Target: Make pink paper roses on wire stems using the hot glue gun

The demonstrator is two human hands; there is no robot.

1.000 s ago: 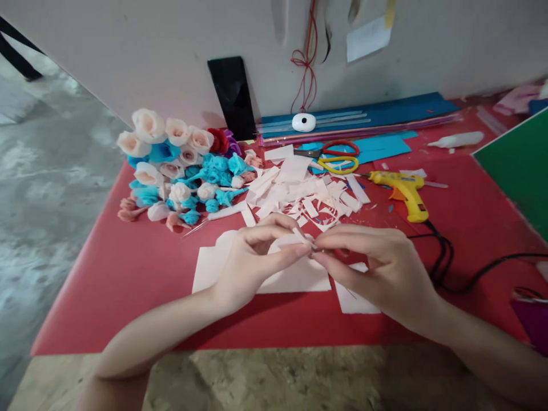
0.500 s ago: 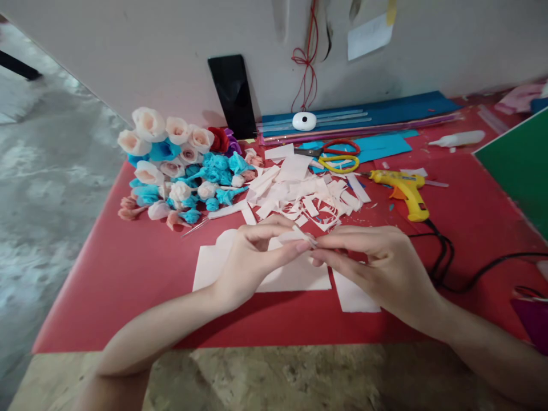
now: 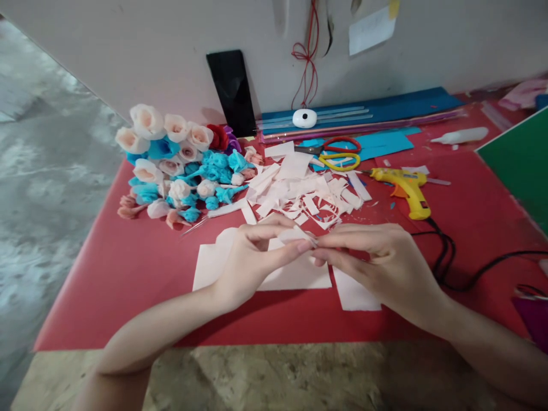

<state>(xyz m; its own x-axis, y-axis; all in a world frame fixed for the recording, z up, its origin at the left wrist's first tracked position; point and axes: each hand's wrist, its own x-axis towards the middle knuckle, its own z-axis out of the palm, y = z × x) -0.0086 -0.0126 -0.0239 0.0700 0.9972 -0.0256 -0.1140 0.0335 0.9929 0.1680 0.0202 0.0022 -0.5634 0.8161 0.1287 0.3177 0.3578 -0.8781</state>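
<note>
My left hand (image 3: pixel 252 260) and my right hand (image 3: pixel 377 257) meet above the middle of the red tabletop. Between their fingertips is a small piece of white paper (image 3: pixel 305 234), pinched from both sides; the fingers hide part of it. Under the hands lie a larger white paper sheet (image 3: pixel 209 268) and, to its right, a smaller white sheet (image 3: pixel 355 294). Just beyond the fingers spreads a heap of white paper scraps (image 3: pixel 295 188). Scissors (image 3: pixel 340 154) with one red and one yellow handle rest at the back of that heap.
Paper flowers (image 3: pixel 171 160) in white, blue and pink crowd the back left. A black phone (image 3: pixel 233 91) leans on the wall. At the right lie a yellow glue gun (image 3: pixel 405 185) with a black cord, a white bottle (image 3: pixel 464 136) and a green board (image 3: pixel 522 165).
Both hands keep their pinch on the white paper, almost unmoved. The camera's view has shifted very slightly.
</note>
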